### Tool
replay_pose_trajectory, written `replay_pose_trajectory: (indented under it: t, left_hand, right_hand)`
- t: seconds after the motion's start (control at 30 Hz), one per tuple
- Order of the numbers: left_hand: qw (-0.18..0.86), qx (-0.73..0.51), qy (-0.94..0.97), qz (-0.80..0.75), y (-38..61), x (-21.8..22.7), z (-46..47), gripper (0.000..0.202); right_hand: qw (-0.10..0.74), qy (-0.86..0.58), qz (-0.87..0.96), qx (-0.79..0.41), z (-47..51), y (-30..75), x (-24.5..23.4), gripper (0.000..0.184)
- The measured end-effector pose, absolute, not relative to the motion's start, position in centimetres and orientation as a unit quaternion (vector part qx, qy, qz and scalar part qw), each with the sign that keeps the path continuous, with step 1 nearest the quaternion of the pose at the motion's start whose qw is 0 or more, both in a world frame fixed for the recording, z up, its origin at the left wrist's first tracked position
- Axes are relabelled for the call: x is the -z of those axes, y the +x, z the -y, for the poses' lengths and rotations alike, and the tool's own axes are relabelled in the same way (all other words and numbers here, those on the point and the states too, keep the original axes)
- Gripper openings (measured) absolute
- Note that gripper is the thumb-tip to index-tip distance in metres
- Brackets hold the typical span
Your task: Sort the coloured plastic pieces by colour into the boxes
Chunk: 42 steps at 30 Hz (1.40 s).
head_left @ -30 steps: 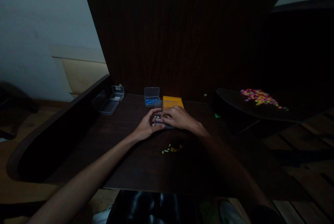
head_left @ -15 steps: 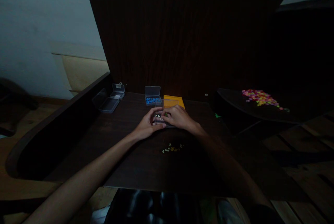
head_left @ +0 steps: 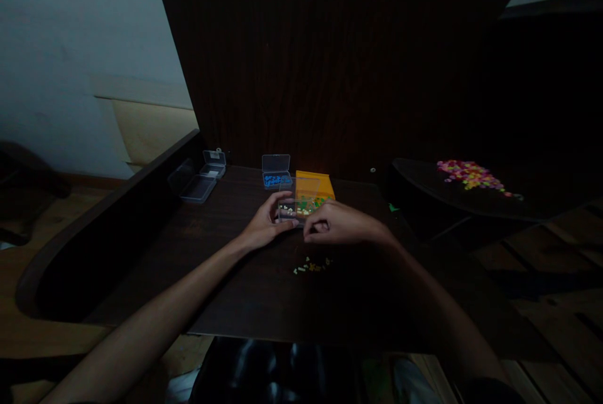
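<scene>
My left hand (head_left: 265,223) holds the left end of an open clear plastic box (head_left: 289,217), thumb in front and fingers behind. Small pale, yellow and green pieces lie in separate parts of this box. My right hand (head_left: 342,225) is at the box's front right corner, its fingers curled into a pinch; whether a piece is between the fingertips is hidden. Below the hands, a small loose heap of pale and yellow pieces (head_left: 312,267) lies on the dark table (head_left: 245,303). An orange case (head_left: 313,176) stands just behind the box.
A clear box of blue pieces (head_left: 276,180) stands open behind my left hand. Two more open clear boxes, a larger one (head_left: 198,190) and a smaller one (head_left: 213,170), sit by the left side panel. A multicoloured heap (head_left: 471,176) lies on a dark surface at right.
My right hand has come out of the box toward me and to the right, uncovering the pieces inside. My left hand keeps its hold on the box.
</scene>
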<state>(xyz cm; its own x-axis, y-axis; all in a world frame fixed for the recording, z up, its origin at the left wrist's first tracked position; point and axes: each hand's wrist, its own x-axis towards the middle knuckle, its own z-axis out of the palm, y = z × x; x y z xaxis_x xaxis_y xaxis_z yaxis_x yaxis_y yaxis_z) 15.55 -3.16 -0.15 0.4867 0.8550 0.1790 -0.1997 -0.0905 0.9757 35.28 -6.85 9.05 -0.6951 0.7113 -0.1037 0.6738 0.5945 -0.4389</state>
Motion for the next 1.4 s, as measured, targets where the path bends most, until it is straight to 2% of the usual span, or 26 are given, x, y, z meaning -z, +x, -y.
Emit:
replay_pose_trajectory:
  t: [0.1,0.37,0.83,0.97,1.2,1.3,1.4]
  left_hand:
    - [0.617,-0.431,0.597,-0.279,15.6,0.1,3.2,0.065]
    - [0.625,-0.428,0.598,-0.263,15.6,0.1,3.2,0.064]
    - [0.637,-0.428,0.584,-0.267,15.7,-0.1,3.3,0.065]
    - [0.63,-0.433,0.59,-0.261,15.6,0.1,3.2,0.064]
    - [0.629,-0.43,0.593,-0.259,15.7,-0.2,3.4,0.064]
    - [0.633,-0.426,0.59,-0.264,15.7,-0.4,3.5,0.064]
    - [0.626,-0.426,0.598,-0.263,15.7,-0.5,3.6,0.064]
  right_hand:
    - [0.005,-0.381,0.891,-0.245,7.7,35.6,-7.7,0.015]
    - [0.017,-0.353,0.899,-0.258,8.4,36.2,-3.7,0.018]
    - [0.028,-0.405,0.883,-0.235,8.7,36.1,-2.5,0.014]
    - [0.068,-0.402,0.867,-0.287,9.0,36.2,-4.0,0.019]
    - [0.182,-0.408,0.767,-0.461,9.0,36.2,-7.8,0.028]
    - [0.208,-0.42,0.764,-0.444,8.0,35.6,-8.5,0.03]
    - [0.245,-0.424,0.8,-0.347,6.6,34.9,-8.7,0.022]
